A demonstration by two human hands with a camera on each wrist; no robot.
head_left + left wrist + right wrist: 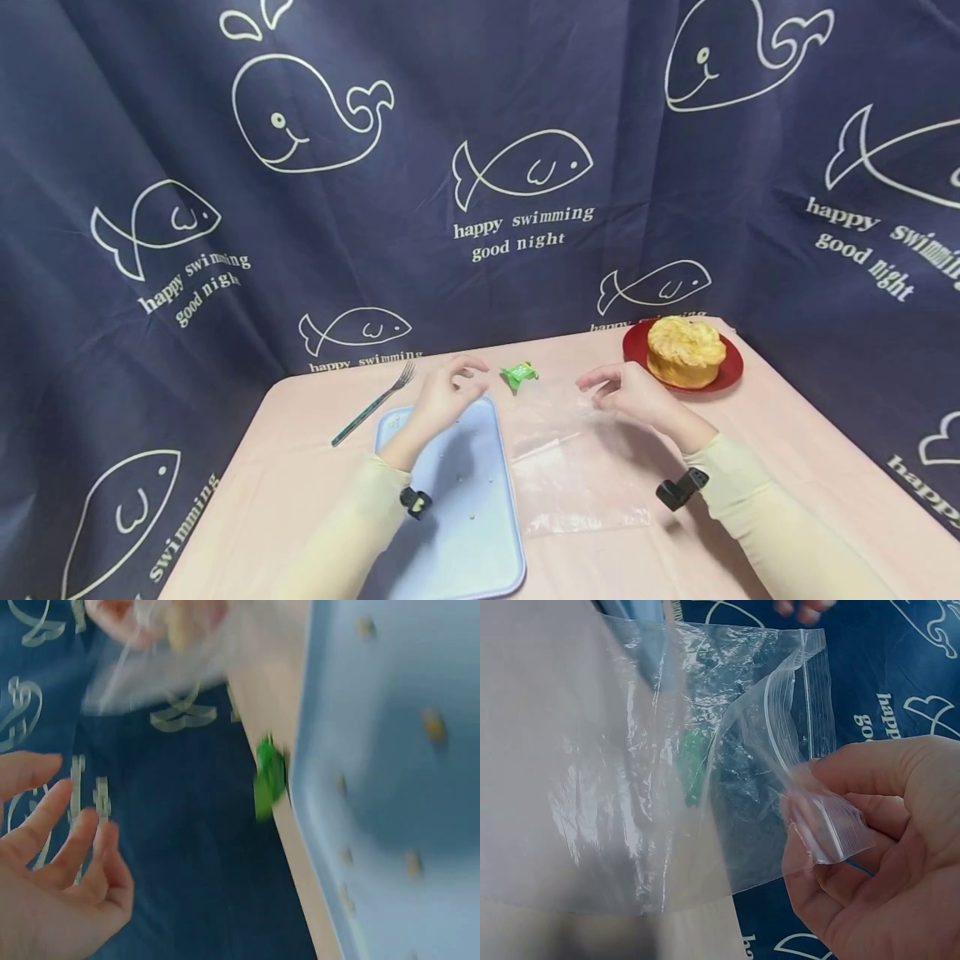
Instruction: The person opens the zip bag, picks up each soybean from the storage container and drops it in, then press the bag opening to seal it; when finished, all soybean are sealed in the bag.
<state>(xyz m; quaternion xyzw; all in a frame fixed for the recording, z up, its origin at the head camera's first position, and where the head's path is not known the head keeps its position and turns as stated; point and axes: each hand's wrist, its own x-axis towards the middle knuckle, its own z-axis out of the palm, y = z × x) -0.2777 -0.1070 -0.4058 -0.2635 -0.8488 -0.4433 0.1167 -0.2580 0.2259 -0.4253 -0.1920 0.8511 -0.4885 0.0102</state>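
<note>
My right hand (633, 393) pinches a clear zip-lock bag (637, 780) at one corner of its zip end, between thumb and fingers. The bag's mouth is partly parted there, and its film hangs down over the tabletop in the head view. My left hand (444, 393) is held above the far end of a light blue tray (480, 542). Its fingers are apart, slightly bent, and hold nothing in the left wrist view. Between the hands, farther back, lies a green wrapped candy (519, 375); the right wrist view shows it blurred through the bag.
A fork (375, 404) lies left of the tray. At the back right, a red plate (732, 375) holds a round yellow cake (686, 354). Small crumbs dot the tray. A dark blue curtain (525, 292) stands behind the pink-covered table (300, 500).
</note>
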